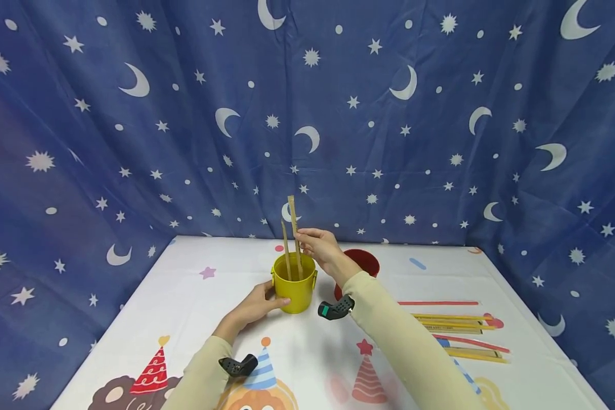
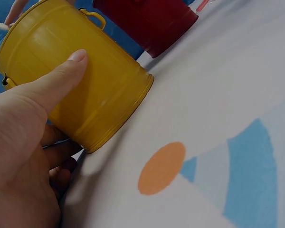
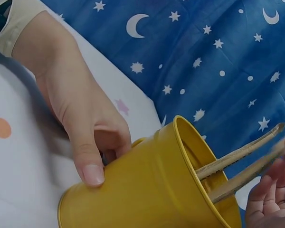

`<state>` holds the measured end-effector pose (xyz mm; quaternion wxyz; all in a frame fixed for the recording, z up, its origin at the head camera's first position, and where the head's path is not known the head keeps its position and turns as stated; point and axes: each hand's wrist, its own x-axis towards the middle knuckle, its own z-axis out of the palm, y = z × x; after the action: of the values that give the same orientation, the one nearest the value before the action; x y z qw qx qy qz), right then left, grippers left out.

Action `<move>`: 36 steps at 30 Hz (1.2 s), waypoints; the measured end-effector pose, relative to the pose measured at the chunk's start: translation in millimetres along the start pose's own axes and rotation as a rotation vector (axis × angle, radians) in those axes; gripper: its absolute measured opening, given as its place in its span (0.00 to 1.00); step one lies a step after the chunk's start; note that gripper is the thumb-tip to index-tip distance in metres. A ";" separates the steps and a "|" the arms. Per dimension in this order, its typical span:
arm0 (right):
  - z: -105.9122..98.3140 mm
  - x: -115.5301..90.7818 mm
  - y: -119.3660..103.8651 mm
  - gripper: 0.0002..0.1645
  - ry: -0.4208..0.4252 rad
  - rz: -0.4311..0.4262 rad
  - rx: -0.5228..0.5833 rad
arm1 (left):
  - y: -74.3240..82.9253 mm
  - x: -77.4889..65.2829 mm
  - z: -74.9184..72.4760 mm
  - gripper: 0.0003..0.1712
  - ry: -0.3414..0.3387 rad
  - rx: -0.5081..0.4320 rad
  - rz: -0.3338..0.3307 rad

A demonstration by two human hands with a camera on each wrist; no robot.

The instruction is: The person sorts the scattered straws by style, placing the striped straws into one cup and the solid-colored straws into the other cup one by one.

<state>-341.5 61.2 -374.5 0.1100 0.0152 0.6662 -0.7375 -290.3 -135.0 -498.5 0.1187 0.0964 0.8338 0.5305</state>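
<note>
Toward the far edge of the worktop (image 1: 195, 307), the right hand (image 1: 322, 249) pinches a tan stick (image 1: 292, 216), nearly upright, its lower end inside the yellow pail (image 1: 298, 296) below and leftward, which the left hand (image 1: 255, 306) grips.

No readable text or numbers.

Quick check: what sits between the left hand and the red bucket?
The yellow bucket, with the left hand gripping its side; the head view shows it standing between that hand and the red bucket.
</note>
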 end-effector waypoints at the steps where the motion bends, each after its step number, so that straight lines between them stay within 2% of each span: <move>1: -0.3 -0.6 0.0 0.18 -0.001 -0.001 0.003 | -0.2 -0.4 0.4 0.55 0.001 -0.001 0.002; 8: -8.2 -8.7 -3.5 0.23 -0.018 -0.001 0.023 | 0.8 -1.8 1.7 0.55 0.005 -0.004 -0.017; 15: -24.2 -22.9 -10.6 0.26 -0.105 -0.022 0.035 | 2.7 -1.0 1.8 0.56 0.006 0.004 -0.018; 23: -47.0 -47.5 -17.2 0.21 -0.135 -0.089 0.001 | 0.3 -2.5 -0.3 0.57 0.012 0.005 -0.024; 31: -89.6 -73.3 -8.1 0.07 -0.169 -0.183 -0.044 | -2.0 -3.8 0.5 0.56 0.003 -0.010 -0.025; 36: -122.0 -81.8 2.2 0.07 -0.173 -0.235 -0.067 | 0.9 -3.1 0.7 0.55 0.006 -0.014 -0.020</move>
<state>-276.4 192.8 -376.5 0.0803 -0.1301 0.6757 -0.7211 -287.2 -134.9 -497.7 0.1223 0.0857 0.8314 0.5352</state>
